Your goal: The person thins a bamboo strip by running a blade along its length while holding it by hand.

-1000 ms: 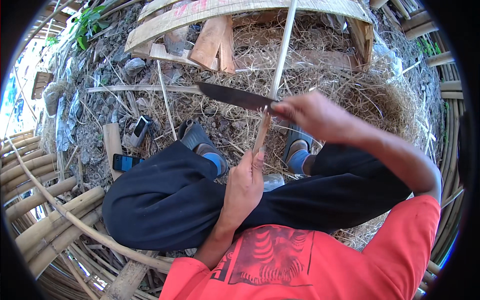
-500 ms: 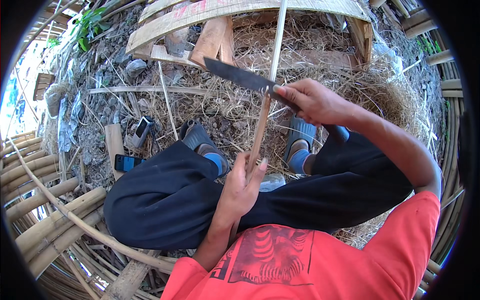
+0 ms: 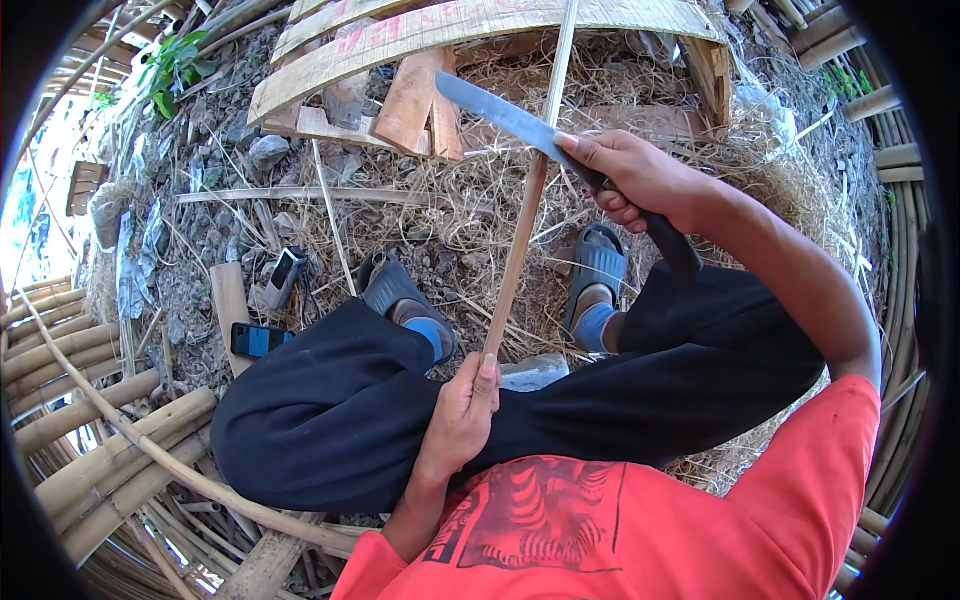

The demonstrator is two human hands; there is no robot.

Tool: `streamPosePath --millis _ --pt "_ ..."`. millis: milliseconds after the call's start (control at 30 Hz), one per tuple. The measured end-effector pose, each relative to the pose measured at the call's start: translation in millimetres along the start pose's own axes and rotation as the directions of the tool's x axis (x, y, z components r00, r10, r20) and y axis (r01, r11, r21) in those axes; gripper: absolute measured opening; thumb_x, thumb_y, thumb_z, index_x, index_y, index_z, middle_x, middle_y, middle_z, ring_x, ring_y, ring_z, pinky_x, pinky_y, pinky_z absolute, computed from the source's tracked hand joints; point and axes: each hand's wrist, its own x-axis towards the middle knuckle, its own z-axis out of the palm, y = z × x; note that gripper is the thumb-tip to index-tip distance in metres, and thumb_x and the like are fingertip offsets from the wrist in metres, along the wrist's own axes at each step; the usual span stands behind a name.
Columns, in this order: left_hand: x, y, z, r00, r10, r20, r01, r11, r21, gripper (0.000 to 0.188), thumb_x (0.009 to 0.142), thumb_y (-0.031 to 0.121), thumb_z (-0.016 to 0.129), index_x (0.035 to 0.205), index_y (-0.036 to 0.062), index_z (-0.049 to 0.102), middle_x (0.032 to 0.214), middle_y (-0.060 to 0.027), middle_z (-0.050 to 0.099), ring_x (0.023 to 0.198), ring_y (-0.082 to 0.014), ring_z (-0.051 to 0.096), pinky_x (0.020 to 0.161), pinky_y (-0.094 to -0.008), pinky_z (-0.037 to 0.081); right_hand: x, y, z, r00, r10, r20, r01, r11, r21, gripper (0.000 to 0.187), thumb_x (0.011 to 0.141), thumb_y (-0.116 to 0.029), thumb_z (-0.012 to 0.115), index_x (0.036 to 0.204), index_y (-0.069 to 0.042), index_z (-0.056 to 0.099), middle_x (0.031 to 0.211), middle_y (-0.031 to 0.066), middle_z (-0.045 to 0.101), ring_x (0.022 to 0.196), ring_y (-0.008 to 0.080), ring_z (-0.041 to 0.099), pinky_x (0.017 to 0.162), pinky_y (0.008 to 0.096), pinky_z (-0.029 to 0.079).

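Observation:
A long, thin bamboo strip (image 3: 516, 262) runs from my lap away to the top of the view, over a wooden pallet. My left hand (image 3: 460, 418) is closed around its near part, just above my dark trousers. In my right hand (image 3: 648, 182) is a machete (image 3: 497, 112), gripped by its dark handle with the thumb along the blade's base. The blade points up and left and crosses the strip near my right thumb, touching or very close to it.
The wooden pallet (image 3: 400, 45) lies ahead, with dry shavings (image 3: 630, 75) in and around it. A phone (image 3: 258, 340) and a small silver-and-black device (image 3: 287, 277) are by my left knee. Bamboo poles (image 3: 120, 455) line the left; sandals (image 3: 598, 268) are on my feet.
My left hand has slid down the strip toward my body, its fingers closing more. My right hand has risen slightly, and the machete has tilted, its tip farther right and up.

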Motion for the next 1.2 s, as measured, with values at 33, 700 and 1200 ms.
streamPosePath --millis 33,700,1200 --pt "1 -1 0 1.000 0.009 -0.008 -0.008 1.000 0.016 0.035 0.108 0.036 0.039 0.089 0.0076 0.048 0.063 0.0063 0.036 0.052 -0.0017 0.031 0.045 -0.0198 0.026 0 -1 2 1.000 -0.001 0.000 0.001 1.000 -0.001 0.045 0.105 -0.047 0.042 0.106 -0.007 0.063 0.055 -0.0067 0.041 0.041 0.0027 0.042 0.037 0.0196 0.037" --pt "3 1 2 0.985 0.103 -0.137 -0.049 0.935 0.352 0.042 0.108 0.038 0.041 0.085 0.0032 0.049 0.061 0.0025 0.041 0.055 -0.0063 0.038 0.051 -0.0267 0.034 -2 27 14 0.897 -0.393 0.202 0.412 0.577 -0.705 0.035 0.104 -0.031 0.045 0.111 -0.005 0.068 0.080 0.0189 0.067 0.075 0.0281 0.067 0.076 0.0464 0.053" --pt "6 6 4 0.982 0.136 -0.130 -0.070 0.906 0.417 0.036 0.107 0.031 0.042 0.091 0.0002 0.048 0.062 -0.0240 0.050 0.062 -0.0469 0.056 0.051 -0.0475 0.038 -4 11 5 0.908 -0.401 0.123 0.348 0.557 -0.754 0.042 0.106 -0.036 0.042 0.089 -0.002 0.060 0.071 0.0110 0.063 0.064 0.0198 0.060 0.062 0.0425 0.048"
